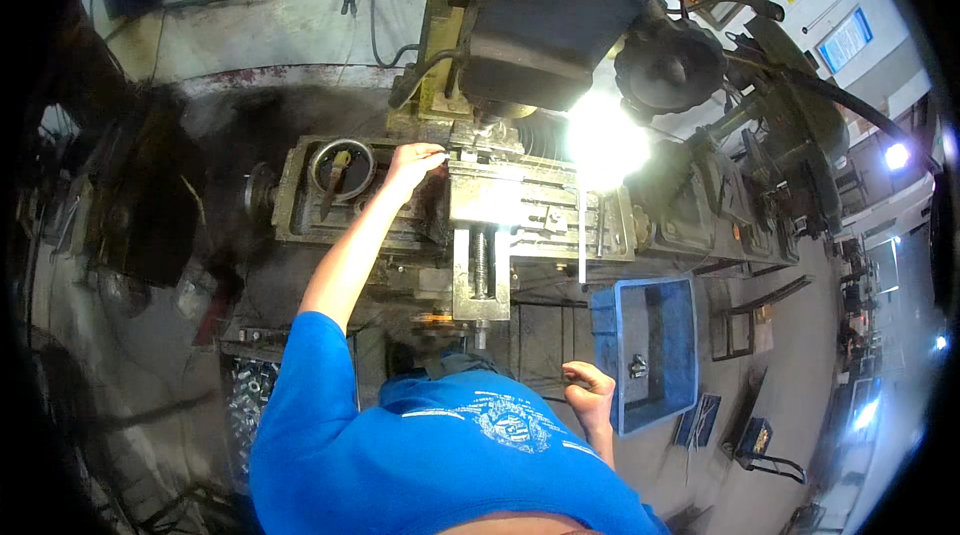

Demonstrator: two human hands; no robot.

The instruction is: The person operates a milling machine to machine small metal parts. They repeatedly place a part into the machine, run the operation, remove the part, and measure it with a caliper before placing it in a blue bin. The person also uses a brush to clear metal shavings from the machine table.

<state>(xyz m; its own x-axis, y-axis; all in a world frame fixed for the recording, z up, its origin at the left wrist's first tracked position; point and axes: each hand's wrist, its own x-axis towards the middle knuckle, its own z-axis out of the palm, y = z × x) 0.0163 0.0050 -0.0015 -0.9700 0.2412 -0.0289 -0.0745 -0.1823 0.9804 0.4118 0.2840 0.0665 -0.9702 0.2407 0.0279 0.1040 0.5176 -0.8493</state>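
My left arm stretches forward to the machine vise [486,199] on the milling machine's table [560,225]. At the left end of the vise jaws, my left hand [412,167] has its thumb and fingers pinched together. A small bright spot shows at the fingertips, too small to name. My right hand [590,393] is held low beside my body, its fingers curled in. Whatever it holds, if anything, is hidden. Just right of it stands a blue plastic bin [606,345] with a few small metal parts [638,367] at its bottom.
A round dish [315,175] with a brush [338,167] in it sits on the table's left part. The dark machine head [560,25] hangs above the vise, beside a glaring lamp [608,143]. Many metal pieces [252,395] fill a tray at lower left.
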